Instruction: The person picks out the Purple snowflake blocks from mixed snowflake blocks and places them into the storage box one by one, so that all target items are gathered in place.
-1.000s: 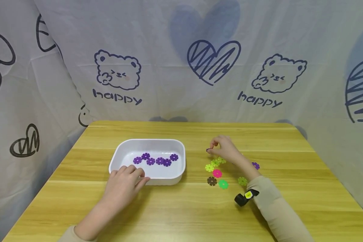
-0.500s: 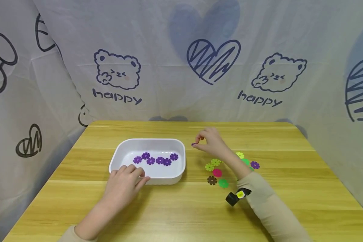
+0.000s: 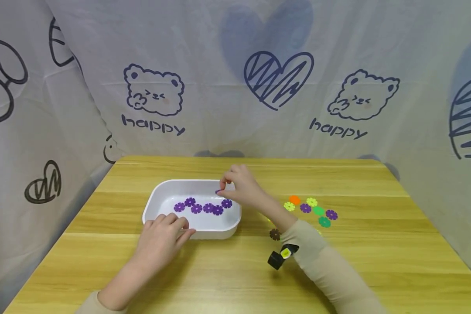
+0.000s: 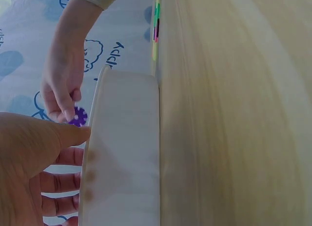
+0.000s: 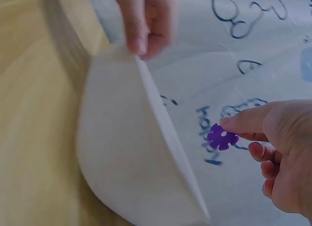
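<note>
A white tray (image 3: 157,194) stands on the wooden table and holds several purple flower-shaped discs (image 3: 203,208). My right hand (image 3: 239,187) hovers over the tray's right end and pinches one purple disc (image 3: 218,191) (image 5: 222,137) (image 4: 78,116) between thumb and forefinger. My left hand (image 3: 162,235) grips the tray's near rim (image 4: 100,138), thumb on the outside and fingers over the edge.
Loose discs lie on the table right of the tray: orange (image 3: 295,199), yellow-green (image 3: 312,201), purple (image 3: 331,214), green (image 3: 324,222) and brown (image 3: 274,234). A printed cloth backdrop (image 3: 235,78) walls in the table's back and sides. A black wrist camera (image 3: 279,257) sits on the right sleeve.
My right hand has carried the purple disc leftward from the loose pile to above the tray's right end. The left hand has stayed on the tray rim.
</note>
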A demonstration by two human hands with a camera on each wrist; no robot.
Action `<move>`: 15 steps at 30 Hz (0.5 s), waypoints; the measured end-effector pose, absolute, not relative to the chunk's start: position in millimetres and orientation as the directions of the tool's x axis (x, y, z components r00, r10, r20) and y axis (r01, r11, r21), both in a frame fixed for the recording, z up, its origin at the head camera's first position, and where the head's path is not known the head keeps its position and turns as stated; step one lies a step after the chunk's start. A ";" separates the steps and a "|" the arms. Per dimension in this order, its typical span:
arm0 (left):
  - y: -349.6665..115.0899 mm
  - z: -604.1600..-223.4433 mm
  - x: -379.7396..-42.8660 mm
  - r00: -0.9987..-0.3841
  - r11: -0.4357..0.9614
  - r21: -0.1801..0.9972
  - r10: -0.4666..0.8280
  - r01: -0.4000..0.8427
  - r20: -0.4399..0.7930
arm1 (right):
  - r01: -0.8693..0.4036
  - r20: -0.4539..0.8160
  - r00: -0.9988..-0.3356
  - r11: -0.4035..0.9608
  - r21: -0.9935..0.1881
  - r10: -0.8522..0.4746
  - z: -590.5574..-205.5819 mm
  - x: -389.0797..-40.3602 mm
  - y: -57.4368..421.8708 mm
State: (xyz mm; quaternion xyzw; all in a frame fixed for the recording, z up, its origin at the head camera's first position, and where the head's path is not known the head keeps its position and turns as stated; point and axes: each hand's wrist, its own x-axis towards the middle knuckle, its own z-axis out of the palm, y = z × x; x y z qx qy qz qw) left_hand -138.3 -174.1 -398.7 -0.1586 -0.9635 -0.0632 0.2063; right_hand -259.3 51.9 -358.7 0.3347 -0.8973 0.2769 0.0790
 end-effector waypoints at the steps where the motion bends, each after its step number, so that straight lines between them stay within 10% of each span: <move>1: -174.2 -398.6 -138.1 -0.865 0.943 0.054 0.279 0.330 0.417 | -0.648 0.319 -0.760 0.619 -0.443 -0.567 -360.5 -257.8 46.4; 15: -173.1 -397.6 -136.7 -0.851 0.940 0.041 0.286 0.337 0.439 | -0.657 0.146 -0.734 0.640 -0.399 -0.663 -384.6 -255.6 -11.5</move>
